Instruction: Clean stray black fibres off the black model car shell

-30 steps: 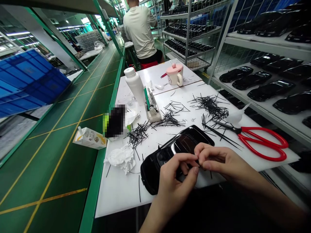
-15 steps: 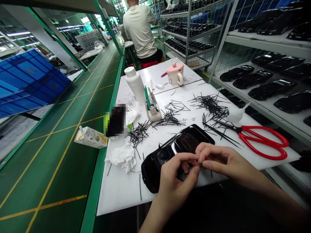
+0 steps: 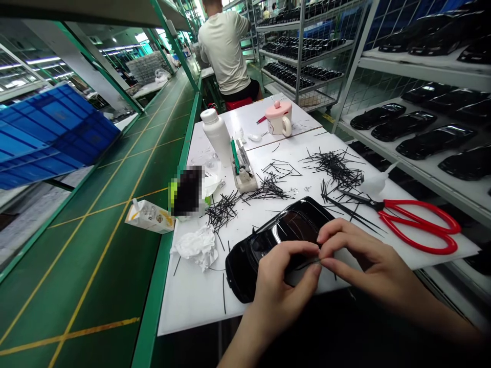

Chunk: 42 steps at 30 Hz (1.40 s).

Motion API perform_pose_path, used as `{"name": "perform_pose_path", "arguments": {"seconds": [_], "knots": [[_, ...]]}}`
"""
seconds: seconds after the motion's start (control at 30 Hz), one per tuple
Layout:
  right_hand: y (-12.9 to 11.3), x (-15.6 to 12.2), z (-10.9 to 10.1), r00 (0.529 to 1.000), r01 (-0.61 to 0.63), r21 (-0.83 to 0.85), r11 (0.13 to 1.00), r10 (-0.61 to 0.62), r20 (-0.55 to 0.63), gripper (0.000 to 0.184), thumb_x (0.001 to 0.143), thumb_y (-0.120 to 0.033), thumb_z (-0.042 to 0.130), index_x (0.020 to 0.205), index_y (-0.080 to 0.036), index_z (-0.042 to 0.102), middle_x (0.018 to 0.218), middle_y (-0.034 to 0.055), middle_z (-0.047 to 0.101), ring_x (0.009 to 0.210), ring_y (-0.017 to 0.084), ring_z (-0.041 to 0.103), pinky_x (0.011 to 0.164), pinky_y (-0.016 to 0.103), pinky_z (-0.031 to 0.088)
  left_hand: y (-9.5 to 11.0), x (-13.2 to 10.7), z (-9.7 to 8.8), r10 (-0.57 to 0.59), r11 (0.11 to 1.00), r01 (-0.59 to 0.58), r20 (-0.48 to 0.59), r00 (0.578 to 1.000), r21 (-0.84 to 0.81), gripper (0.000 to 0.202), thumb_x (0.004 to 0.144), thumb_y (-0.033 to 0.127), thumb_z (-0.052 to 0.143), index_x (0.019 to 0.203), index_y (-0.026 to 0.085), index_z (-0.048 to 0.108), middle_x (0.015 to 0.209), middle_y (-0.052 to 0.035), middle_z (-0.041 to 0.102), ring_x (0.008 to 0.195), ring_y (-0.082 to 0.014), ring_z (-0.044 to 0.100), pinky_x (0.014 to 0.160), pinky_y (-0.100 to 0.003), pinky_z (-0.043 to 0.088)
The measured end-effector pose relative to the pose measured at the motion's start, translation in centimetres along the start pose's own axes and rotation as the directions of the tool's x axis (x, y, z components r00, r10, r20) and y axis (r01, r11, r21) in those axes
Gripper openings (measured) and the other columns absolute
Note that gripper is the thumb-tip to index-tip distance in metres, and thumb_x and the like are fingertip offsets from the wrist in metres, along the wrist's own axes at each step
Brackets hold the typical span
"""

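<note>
Left hand (image 3: pixel 284 286) curled closed on a glossy black model car body (image 3: pixel 295 227), which lies on the white work board (image 3: pixel 192 306) near its front edge. Right hand (image 3: pixel 364 253) pinches a thin black strand (image 3: pixel 309 265) between thumb and forefinger at the car body. Red-handled scissors (image 3: pixel 418 225) lie to the right, beside a heap of loose black strands (image 3: pixel 333 168).

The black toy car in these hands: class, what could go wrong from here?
The glossy car, held by the left hand and right hand near the table's edge, could slip and fall. Loose black sticks lying around could scratch it. The nearby scissors could also mark it if bumped.
</note>
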State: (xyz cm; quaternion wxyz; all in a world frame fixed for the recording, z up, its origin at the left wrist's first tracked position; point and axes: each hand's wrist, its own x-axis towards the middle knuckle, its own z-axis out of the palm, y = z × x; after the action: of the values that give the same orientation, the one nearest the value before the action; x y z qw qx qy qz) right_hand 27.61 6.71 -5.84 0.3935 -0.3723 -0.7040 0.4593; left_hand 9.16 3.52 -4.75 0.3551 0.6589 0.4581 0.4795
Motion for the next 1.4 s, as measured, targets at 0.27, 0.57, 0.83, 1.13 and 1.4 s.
{"name": "perform_pose_path", "arguments": {"seconds": [0.27, 0.57, 0.83, 1.13, 1.4], "knots": [[-0.3, -0.3, -0.4, 0.999, 0.014, -0.005, 1.0, -0.014, -0.053, 0.005, 0.093, -0.027, 0.062, 0.088, -0.029, 0.064, 0.099, 0.0027, 0.057, 0.096, 0.018, 0.058, 0.084, 0.026, 0.05, -0.1, 0.4, -0.2, 0.047, 0.99, -0.049, 0.012, 0.999, 0.132, 0.014, 0.086, 0.009, 0.06, 0.095, 0.019, 0.064, 0.089, -0.0042, 0.072, 0.083, -0.0172, 0.069, 0.078, -0.03, 0.056], [-0.3, 0.0, -0.4, 0.999, 0.05, 0.027, 0.998, -0.05, -0.022, 0.005, 0.092, -0.026, 0.064, 0.089, -0.03, 0.065, 0.1, 0.0024, 0.059, 0.1, 0.019, 0.059, 0.084, 0.025, 0.051, -0.1, 0.4, 0.0, 0.162, 0.984, -0.159, -0.022, 0.987, 0.081, 0.016, 0.084, 0.008, 0.065, 0.094, 0.02, 0.063, 0.087, -0.0025, 0.074, 0.08, -0.0155, 0.068, 0.09, -0.034, 0.051], [-0.8, -0.8, -0.9, 0.997, -0.042, 0.157, 0.987, 0.053, -0.063, 0.006, 0.093, -0.03, 0.061, 0.088, -0.03, 0.062, 0.1, 0.0038, 0.057, 0.105, 0.022, 0.055, 0.087, 0.026, 0.05, -0.9, 0.4, -1.3, 0.064, 0.921, -0.103, 0.116, 0.991, 0.376, 0.017, 0.086, 0.007, 0.058, 0.095, 0.021, 0.063, 0.093, -0.0037, 0.071, 0.098, -0.0211, 0.064, 0.099, -0.043, 0.046], [-0.9, -0.7, -0.9, 0.998, -0.039, 0.182, 0.983, 0.047, -0.038, 0.006, 0.092, -0.03, 0.064, 0.086, -0.03, 0.064, 0.098, 0.0041, 0.058, 0.104, 0.022, 0.057, 0.088, 0.027, 0.051, -0.9, 0.7, -1.1, 0.158, 0.908, -0.197, 0.133, 0.978, 0.369, 0.026, 0.089, 0.008, 0.056, 0.111, 0.021, 0.059, 0.094, -0.004, 0.072, 0.106, -0.0218, 0.061, 0.102, -0.044, 0.045], [-0.8, -0.9, -0.7, 0.999, 0.004, 0.129, 0.992, 0.002, -0.046, 0.007, 0.094, -0.027, 0.06, 0.088, -0.031, 0.061, 0.098, 0.0023, 0.058, 0.104, 0.02, 0.057, 0.087, 0.026, 0.05, -1.2, 0.7, -1.3, 0.128, 0.895, -0.184, 0.161, 0.979, 0.407, 0.023, 0.089, 0.008, 0.059, 0.109, 0.021, 0.059, 0.094, -0.0026, 0.073, 0.107, -0.0211, 0.06, 0.104, -0.042, 0.042]]}}
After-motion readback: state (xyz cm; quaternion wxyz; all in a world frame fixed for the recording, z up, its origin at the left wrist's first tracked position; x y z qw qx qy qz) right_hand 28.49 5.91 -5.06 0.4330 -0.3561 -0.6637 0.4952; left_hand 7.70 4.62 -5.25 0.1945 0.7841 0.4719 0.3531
